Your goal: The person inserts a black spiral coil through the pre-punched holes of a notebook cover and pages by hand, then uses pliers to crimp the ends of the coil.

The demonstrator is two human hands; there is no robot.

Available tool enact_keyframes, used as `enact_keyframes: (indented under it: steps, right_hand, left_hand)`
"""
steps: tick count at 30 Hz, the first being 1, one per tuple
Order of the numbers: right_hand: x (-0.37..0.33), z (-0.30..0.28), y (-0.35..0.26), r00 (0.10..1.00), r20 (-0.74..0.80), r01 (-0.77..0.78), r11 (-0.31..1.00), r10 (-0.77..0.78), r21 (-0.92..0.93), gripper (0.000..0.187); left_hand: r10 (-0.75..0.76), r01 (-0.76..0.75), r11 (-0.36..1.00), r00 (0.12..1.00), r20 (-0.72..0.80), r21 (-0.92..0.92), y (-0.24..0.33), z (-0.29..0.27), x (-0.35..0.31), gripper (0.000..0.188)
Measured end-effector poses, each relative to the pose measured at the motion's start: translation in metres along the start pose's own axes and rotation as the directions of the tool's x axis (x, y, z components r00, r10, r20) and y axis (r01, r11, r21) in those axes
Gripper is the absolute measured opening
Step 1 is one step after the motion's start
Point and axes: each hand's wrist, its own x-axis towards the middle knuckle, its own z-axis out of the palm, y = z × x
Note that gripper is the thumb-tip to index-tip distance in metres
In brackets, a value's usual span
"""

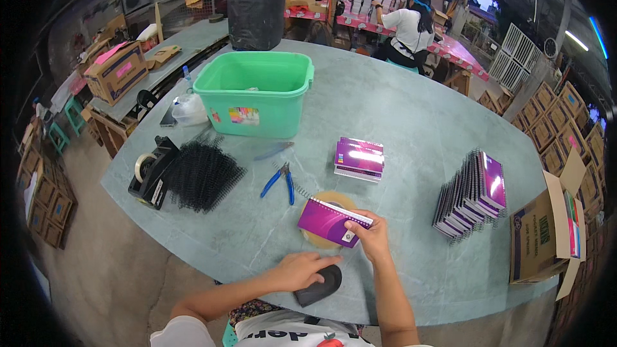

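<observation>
Purple notebook (pixel 326 220) sat over a yellowish round object (pixel 312 240), right hand (pixel 371 236) pinching its corner. Left hand (pixel 299 272) looked empty, loosely spread by the black pad (pixel 323 286). Step seemed spiral binding, coil (pixel 301 191) protruding past one end; next move likely called for turning it in.
</observation>
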Motion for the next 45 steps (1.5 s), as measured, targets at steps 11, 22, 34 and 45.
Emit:
enact_keyframes:
  steps: [11, 22, 34, 45]
  right_hand:
    - [-0.002, 0.009, 0.001, 0.990, 0.095, 0.114, 0.984, -0.101, -0.139, 0.026]
    - [-0.002, 0.012, -0.007, 0.996, 0.036, 0.077, 0.997, -0.078, 0.023, 0.025]
    - [0.002, 0.010, 0.005, 0.983, 0.154, 0.116, 0.988, -0.100, -0.099, 0.025]
    - [0.002, 0.013, -0.004, 0.977, 0.209, 0.067, 0.996, -0.052, -0.064, 0.026]
  left_hand:
    - [0.165, -0.001, 0.960, 0.812, -0.560, 0.282, -0.003, -0.078, -0.009, 0.034]
    - [0.162, 0.070, 0.976, 0.397, -0.903, 0.205, 0.035, -0.132, -0.015, 0.035]
    - [0.138, 0.004, 0.978, 0.740, -0.658, 0.210, 0.005, -0.079, -0.006, 0.032]
    - [0.084, 0.112, 0.979, 0.545, -0.834, 0.172, 0.011, -0.097, 0.005, 0.028]
